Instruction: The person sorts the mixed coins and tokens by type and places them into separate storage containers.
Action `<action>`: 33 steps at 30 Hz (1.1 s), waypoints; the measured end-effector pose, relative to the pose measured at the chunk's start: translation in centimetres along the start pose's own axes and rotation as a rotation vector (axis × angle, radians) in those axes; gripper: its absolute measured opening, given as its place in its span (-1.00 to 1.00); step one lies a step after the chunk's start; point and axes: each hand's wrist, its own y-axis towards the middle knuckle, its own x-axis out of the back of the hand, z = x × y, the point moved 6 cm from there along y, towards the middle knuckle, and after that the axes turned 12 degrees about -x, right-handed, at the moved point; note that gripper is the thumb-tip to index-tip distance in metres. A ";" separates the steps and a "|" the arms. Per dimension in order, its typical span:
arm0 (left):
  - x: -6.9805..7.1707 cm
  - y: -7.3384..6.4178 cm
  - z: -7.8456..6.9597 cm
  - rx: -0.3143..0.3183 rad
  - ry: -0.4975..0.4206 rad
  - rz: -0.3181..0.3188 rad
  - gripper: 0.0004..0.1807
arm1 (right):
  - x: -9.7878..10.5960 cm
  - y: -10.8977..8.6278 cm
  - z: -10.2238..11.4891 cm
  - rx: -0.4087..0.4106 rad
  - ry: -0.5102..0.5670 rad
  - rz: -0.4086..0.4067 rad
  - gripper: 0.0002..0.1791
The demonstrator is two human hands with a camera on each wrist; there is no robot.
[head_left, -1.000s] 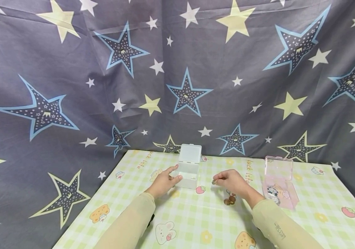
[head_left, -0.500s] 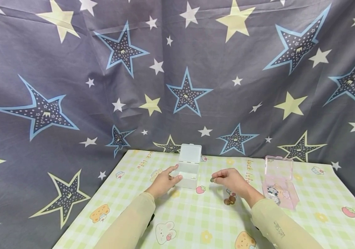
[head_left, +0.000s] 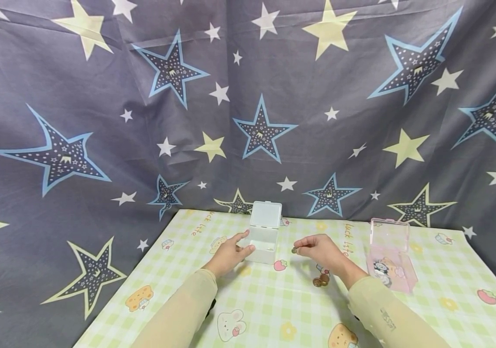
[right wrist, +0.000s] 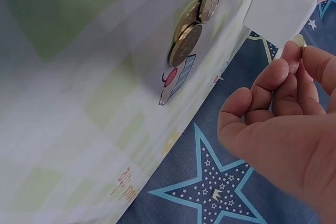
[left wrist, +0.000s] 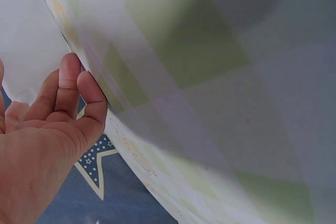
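A small white box (head_left: 260, 255) with its hinged lid (head_left: 266, 214) raised stands near the back of the table. My left hand (head_left: 227, 256) holds the box by its left side, thumb at the front rim and fingers further back. To the right of the box, my right hand (head_left: 321, 251) pinches a coin (head_left: 294, 251) between thumb and index finger, above the cloth. The same coin (right wrist: 299, 41) shows edge-up at the fingertips in the right wrist view. Below that hand several brass-coloured coins (right wrist: 187, 44) lie close together on the tablecloth.
At the right stands a clear pink box (head_left: 398, 278), lid up, with black-and-white items (head_left: 381, 271) inside. A green-checked cloth with printed pictures covers the table (head_left: 265, 304). Directly behind the table hangs a dark curtain (head_left: 213, 188) with stars.
My right hand has moved a little left and up, bringing the pinched coin closer to the white box. The left hand and both boxes stay where they were.
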 end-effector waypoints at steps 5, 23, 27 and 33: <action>0.0 0.1 0.1 0.002 0.007 -0.002 -0.27 | -0.2 0.1 0.3 0.008 0.004 0.003 -0.75; 0.0 0.2 0.2 -0.003 0.021 -0.007 -0.24 | -1.1 0.3 1.4 0.037 0.038 0.017 -0.72; 0.0 0.2 0.2 -0.002 0.021 -0.007 -0.24 | -1.3 0.6 1.7 0.036 0.048 0.021 -0.72; 0.0 0.2 0.2 -0.001 0.014 -0.009 -0.26 | -1.7 0.7 2.4 0.051 0.047 0.008 -0.72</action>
